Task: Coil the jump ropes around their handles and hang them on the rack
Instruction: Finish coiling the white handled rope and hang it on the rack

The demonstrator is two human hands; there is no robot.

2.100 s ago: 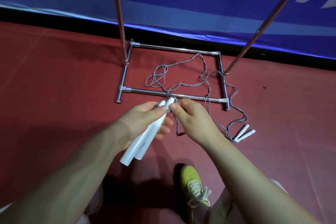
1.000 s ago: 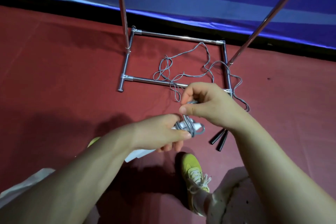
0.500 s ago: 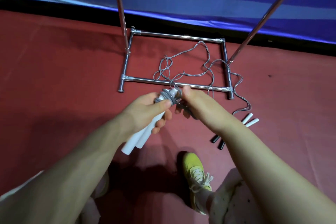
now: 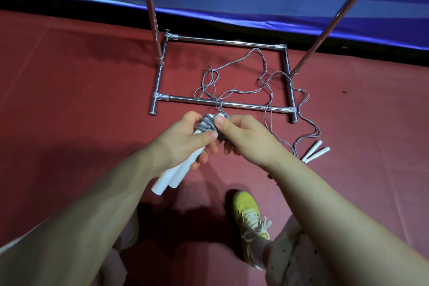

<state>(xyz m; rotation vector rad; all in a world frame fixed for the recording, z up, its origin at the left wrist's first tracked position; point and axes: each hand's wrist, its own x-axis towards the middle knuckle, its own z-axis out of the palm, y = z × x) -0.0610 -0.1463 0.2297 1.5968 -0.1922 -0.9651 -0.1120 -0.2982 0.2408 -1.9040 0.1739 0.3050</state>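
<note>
Grey rope [image 4: 207, 123] coiled on white handles [image 4: 176, 174], left hand [image 4: 185, 139] gripping handles, right hand [image 4: 241, 137] pinching rope

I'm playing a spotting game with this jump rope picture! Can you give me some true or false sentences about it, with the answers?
1. The left hand holds two white handles together. True.
2. Grey rope is wound around the tops of those handles. True.
3. All the rope is wound up. False: a long tangle lies on the floor across the rack.
4. The shoe is blue. False: it is yellow.
5. Another pair of white handles lies on the floor. True.
</note>
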